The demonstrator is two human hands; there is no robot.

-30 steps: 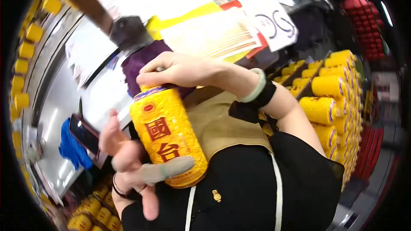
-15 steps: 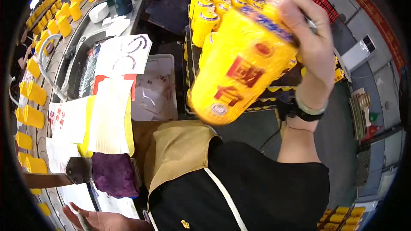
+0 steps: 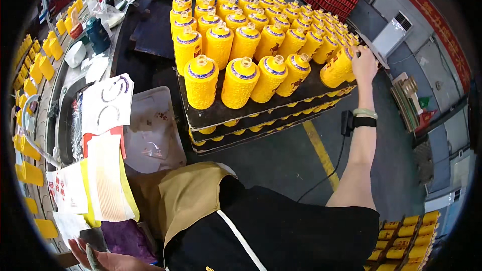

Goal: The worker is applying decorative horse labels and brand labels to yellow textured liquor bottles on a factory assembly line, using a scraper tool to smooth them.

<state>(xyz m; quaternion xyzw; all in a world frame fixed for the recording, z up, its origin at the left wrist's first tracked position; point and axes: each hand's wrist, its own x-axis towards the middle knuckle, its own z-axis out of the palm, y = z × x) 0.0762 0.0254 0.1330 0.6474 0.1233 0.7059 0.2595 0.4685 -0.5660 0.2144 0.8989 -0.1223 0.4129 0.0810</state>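
Half a second ago the right hand point(image 3: 362, 62) held a yellow bottle up close before the camera; now that arm is stretched far out to the right and the bottle point(image 3: 335, 72) stands at the right end of the front row on the pallet point(image 3: 221, 115), among the other bottles. Its fingers point(image 3: 357, 52) curl around the bottle's top and shoulder, clamped on it, with the hand touching the neighbouring bottle as well. A pale bangle point(image 3: 365, 113) and a dark band sit on the wrist, and a thin black cable hangs down from them toward the floor. Rows of like yellow bottles point(image 3: 241, 35) fill the black pallet, which rests on further layers of the same bottles. The left hand point(image 3: 103, 260) lies low at the bottom edge, at the person's left, palm up with its fingers point(image 3: 93, 258) loosely apart, touching something dark that I cannot make out, just beside a purple cloth point(image 3: 123, 236). Above the cloth, sheets of paper point(image 3: 105, 175) in white, yellow and red lie on the surface point(image 3: 75, 135), with a clear plastic tray point(image 3: 150, 130) beside them. Farther up the surface stand a dark green jug point(image 3: 97, 34) and a white bowl point(image 3: 75, 54). A yellow line point(image 3: 321, 150) crosses the grey floor under the outstretched arm.
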